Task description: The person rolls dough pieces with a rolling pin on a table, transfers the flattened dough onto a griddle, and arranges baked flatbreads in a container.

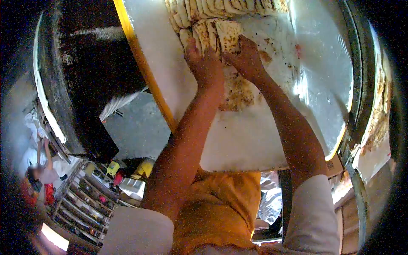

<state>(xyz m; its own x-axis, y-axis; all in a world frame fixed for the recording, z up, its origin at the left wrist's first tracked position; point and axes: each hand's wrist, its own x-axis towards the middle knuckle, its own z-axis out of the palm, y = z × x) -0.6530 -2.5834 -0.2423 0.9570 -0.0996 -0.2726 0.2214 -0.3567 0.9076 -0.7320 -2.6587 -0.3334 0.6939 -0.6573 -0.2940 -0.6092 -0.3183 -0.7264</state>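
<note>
Browned, folded flatbreads [229,34] stand close together in a short row on a pale tabletop [238,140]. My left hand [206,66] rests against the near side of this row, its fingers apart and touching the breads. At the row's right end, my right hand [247,59] has its thumb and forefinger around the near corner of the last flatbread. The other right fingers are curled and partly hidden. A longer row of similar flatbreads [221,7] lies just beyond, at the top of the view.
Brown crumbs and oily stains [240,95] mark the tabletop below my hands. Clear plastic sheeting [321,63] covers its right side. A yellow edge [140,63] runs along the left, beside a dark surface [93,72]. Another person [42,172] is at the far lower left, near a slatted rack [85,204].
</note>
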